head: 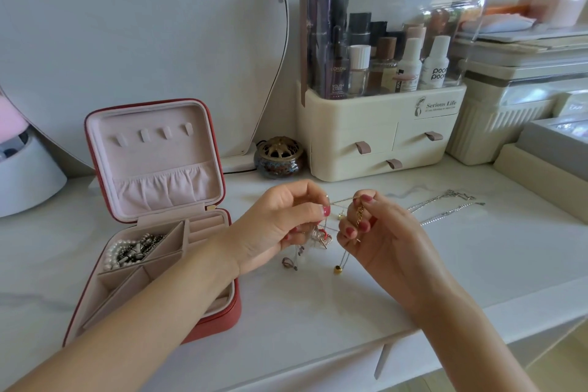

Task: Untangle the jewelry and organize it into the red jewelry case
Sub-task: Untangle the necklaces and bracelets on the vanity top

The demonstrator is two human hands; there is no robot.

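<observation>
A tangle of thin chains and charms [321, 237] hangs between my two hands, just above the white tabletop. My left hand [280, 223] pinches the tangle at its top with thumb and fingers. My right hand [378, 226] grips a gold chain [359, 215] that runs into the same tangle; a small gold pendant [337, 270] dangles below. The red jewelry case [222, 315] stands open at the left, lid upright, with a pearl strand and dark chains [132, 251] in one rear compartment. My left forearm crosses over the case's front.
Silver necklaces [445, 207] lie stretched on the table right of my hands. Behind stand a cream cosmetics organiser [378, 137] with drawers, a small round incense pot [278, 157], a large mirror [143, 41] and storage boxes [515, 118] at the right.
</observation>
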